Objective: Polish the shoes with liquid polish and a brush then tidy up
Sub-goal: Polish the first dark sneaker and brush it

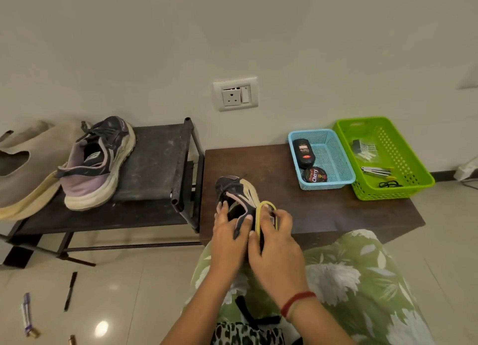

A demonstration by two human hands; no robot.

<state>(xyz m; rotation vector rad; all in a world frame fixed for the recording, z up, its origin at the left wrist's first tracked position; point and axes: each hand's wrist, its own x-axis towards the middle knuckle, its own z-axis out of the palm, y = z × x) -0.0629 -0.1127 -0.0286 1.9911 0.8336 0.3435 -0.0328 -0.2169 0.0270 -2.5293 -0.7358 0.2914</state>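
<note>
Both bare forearms reach forward from the lower edge of view and meet close together. The left grip (pixel 227 232), a bare hand, curls round the heel end of a shoe (pixel 232 187), its fingers hooked over the collar and its thumb pressed on the back. The right grip (pixel 278 241) lies just beside it, knuckles up, with its fingers bent round a yellow-edged brush (pixel 258 216) held against the shoe's side. A red thread band (pixel 297 303) circles the right wrist.
</note>
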